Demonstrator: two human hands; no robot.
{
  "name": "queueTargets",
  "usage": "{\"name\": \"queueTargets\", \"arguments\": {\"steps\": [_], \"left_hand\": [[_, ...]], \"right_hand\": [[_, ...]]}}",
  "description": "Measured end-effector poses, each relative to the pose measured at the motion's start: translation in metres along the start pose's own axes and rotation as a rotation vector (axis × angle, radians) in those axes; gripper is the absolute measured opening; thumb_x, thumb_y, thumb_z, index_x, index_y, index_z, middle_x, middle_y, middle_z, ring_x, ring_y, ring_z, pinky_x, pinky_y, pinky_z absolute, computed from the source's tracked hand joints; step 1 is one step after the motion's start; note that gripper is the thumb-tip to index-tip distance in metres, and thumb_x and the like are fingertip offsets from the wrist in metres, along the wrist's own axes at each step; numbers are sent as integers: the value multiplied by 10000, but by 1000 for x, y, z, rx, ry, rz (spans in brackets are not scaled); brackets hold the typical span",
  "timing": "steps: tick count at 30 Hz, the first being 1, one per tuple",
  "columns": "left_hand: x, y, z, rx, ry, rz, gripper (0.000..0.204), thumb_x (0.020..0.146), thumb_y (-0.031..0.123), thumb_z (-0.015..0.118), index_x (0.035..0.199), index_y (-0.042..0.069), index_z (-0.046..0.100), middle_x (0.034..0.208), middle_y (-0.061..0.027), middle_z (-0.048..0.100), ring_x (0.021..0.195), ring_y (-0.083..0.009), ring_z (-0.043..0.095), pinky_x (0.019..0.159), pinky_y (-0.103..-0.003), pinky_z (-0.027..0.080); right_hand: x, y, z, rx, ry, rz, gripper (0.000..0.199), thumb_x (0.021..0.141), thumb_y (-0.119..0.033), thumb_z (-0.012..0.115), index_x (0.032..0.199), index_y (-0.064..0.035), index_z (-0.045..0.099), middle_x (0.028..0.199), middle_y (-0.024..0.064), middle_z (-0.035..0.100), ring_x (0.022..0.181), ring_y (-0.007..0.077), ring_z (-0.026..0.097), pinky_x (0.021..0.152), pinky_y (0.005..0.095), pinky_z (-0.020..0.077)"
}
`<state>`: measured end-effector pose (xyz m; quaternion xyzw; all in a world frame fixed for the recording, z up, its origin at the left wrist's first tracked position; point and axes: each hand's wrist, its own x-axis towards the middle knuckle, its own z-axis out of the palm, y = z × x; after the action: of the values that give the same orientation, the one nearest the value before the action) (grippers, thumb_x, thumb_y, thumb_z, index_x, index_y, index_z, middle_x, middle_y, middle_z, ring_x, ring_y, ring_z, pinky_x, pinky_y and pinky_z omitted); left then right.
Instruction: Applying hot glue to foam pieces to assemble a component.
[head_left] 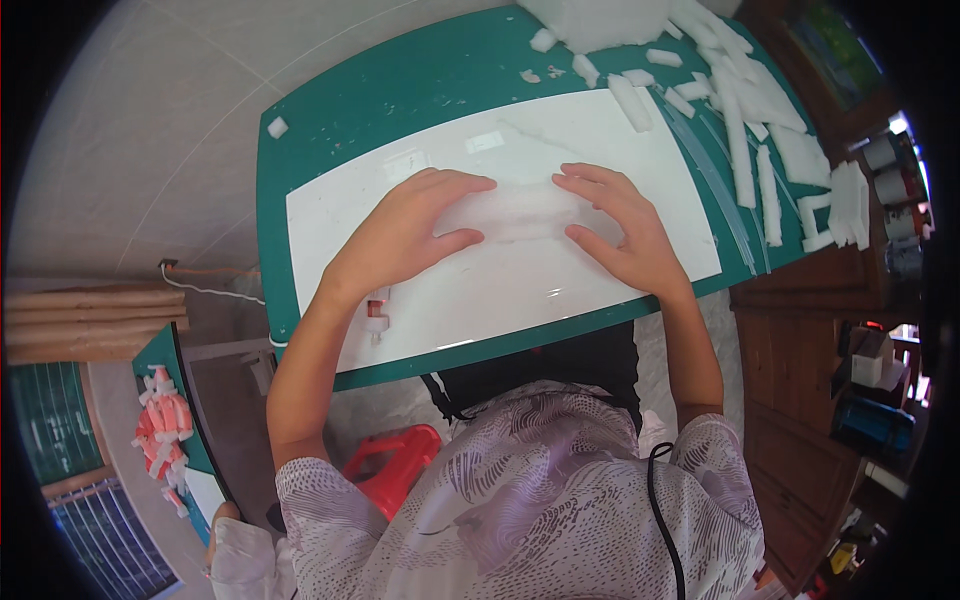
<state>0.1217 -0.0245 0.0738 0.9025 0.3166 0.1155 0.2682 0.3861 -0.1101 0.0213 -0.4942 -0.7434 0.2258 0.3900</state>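
Note:
A white, foam-like piece [525, 212], longer than it is wide, lies crosswise over the white board [480, 295] in front of me. Round its left end are the thumb and fingers of my left hand [400, 228]. My right hand [628, 232] grips the other end the same way, fingertips along the far edge and thumb on the near one. Beside my left forearm is a small white and reddish item [377, 315], its kind unclear. The palms hide both ends of the foam piece.
White foam blocks and strips [740, 130] cover the far right of the green table [400, 85], with clear thin strips [715, 180] beside them. A red stool [395, 465] stands below the near edge. Pink-and-white pieces [163, 430] lie on a left side table; another person's sleeve [245, 555] shows nearby.

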Motion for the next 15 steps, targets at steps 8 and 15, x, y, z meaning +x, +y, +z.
{"name": "queueTargets", "arguments": {"steps": [8, 15], "left_hand": [[-34, -28, -34, -218, -44, -96, 554, 775, 54, 682, 1314, 94, 561, 1337, -101, 560, 1206, -244, 542, 1026, -377, 431], [-37, -33, -15, -263, 88, -134, 422, 806, 31, 665, 1225, 70, 630, 1221, -92, 636, 1113, -219, 595, 975, -359, 473]], "right_hand": [[4, -3, 1, 55, 29, 52, 405, 824, -110, 695, 1224, -90, 633, 1245, 116, 617, 1133, 274, 579, 913, 351, 486], [6, -2, 10, 78, 84, 58, 365, 831, -94, 694, 1191, -65, 648, 1196, 120, 649, 1042, 246, 617, 842, 322, 508]]}}
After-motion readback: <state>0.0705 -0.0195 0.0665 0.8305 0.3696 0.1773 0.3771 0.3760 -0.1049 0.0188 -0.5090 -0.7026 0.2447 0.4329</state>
